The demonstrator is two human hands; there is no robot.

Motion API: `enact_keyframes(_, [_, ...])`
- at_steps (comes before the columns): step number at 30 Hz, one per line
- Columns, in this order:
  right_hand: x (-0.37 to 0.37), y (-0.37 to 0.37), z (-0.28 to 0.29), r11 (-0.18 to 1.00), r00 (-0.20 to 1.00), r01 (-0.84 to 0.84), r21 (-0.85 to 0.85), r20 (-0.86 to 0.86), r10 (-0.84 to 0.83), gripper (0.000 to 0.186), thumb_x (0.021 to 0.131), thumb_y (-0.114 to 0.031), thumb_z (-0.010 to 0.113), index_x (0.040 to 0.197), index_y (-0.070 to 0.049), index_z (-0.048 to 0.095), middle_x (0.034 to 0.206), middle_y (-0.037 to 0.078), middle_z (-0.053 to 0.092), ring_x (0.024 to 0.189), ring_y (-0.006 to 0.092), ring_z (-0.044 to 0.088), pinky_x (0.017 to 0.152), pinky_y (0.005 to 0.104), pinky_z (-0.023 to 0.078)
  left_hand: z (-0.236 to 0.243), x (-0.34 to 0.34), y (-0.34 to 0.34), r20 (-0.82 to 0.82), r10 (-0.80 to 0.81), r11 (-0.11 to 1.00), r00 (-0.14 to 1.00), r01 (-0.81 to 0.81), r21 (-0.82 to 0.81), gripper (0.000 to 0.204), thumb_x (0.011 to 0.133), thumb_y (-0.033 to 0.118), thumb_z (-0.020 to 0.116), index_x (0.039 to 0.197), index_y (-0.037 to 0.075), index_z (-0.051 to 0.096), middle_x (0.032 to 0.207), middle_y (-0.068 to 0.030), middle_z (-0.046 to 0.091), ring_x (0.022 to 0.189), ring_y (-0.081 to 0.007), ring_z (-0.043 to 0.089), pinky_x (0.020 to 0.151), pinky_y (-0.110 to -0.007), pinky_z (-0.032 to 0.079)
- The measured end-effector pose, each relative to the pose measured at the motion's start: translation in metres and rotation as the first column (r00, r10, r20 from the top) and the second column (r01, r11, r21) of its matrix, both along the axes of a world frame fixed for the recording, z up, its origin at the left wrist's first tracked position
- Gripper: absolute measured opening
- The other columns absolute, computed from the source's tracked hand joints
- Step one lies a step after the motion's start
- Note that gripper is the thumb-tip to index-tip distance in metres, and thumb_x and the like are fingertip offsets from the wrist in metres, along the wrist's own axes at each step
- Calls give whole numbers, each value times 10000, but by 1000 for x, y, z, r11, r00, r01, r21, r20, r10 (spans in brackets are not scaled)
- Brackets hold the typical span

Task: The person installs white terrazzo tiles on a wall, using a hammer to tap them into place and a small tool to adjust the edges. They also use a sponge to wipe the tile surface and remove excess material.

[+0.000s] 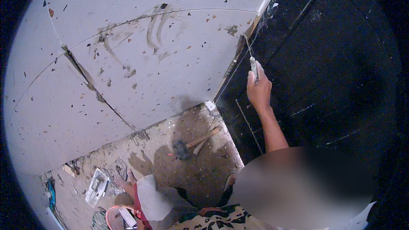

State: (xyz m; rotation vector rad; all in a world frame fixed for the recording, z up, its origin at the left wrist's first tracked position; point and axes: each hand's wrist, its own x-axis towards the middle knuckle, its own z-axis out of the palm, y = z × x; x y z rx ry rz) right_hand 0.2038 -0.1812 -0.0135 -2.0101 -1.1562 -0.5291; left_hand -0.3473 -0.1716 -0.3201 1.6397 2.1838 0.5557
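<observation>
My right hand (259, 89) is raised at the corner, its fingers closed round the mortar-smeared handle of a trowel (254, 64). The thin metal shank bends toward the narrow gap along the edge of the white speckled wall slabs (187, 64). The blade lies close against that edge, and its outline is hard to make out. Right of the gap is a black wall surface (306, 81), with my forearm in front of it. I do not see my left hand; bare skin beside my left knee looks like part of a foot.
On the dusty floor lies a black-headed mallet (182, 149) with a wooden handle. A white tray (96, 187) with a tool in it sits at the left, beside clear plastic. Near my left knee stands an orange-rimmed bucket (111, 219). A dark open joint (81, 70) runs between the slabs.
</observation>
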Motion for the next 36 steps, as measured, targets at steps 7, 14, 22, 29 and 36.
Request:
enact_keyframes(7, [2,-13,-9,999,999,29,-34,-24,-30,444,917,-189,569,1317,-1,518,1137,273,637,1017,448,624,908,484,499,-3,8,6,22,-42,999,999,42,-19,554,961,295,586,1365,-61,455,1331,-268,514,1213,-396,505,1047,-472,357])
enact_keyframes(14, [0,-15,-11,995,982,12,-101,-188,-31,386,907,-218,586,1241,-25,593,1105,255,657,991,445,637,887,482,507,-2,7,8,28,-40,999,999,41,-24,547,959,283,591,1360,-63,458,1326,-267,518,1210,-392,510,1044,-466,363])
enact_keyframes(22, [-1,-28,-11,989,868,-116,-87,-493,59,301,900,-212,604,1135,-31,658,900,147,709,732,249,685,699,371,532,-3,13,10,41,-66,998,997,66,-17,539,956,270,595,1356,-66,462,1322,-266,523,1205,-387,516,1041,-460,369])
enact_keyframes(29, [-13,-28,-32,840,795,-428,-334,-581,174,264,892,-243,624,1067,-58,692,926,140,715,806,263,683,763,388,527,0,11,11,75,-65,998,995,65,-4,532,954,258,600,1352,-69,466,1318,-265,528,1202,-384,521,1038,-454,375])
enact_keyframes(36, [-71,1,-71,537,651,-758,-370,-396,647,362,860,-238,617,1161,-38,629,1024,185,690,936,355,663,846,417,513,37,5,-1,301,-77,982,950,20,190,525,952,246,604,1348,-71,470,1314,-264,532,1198,-380,526,1035,-448,380])
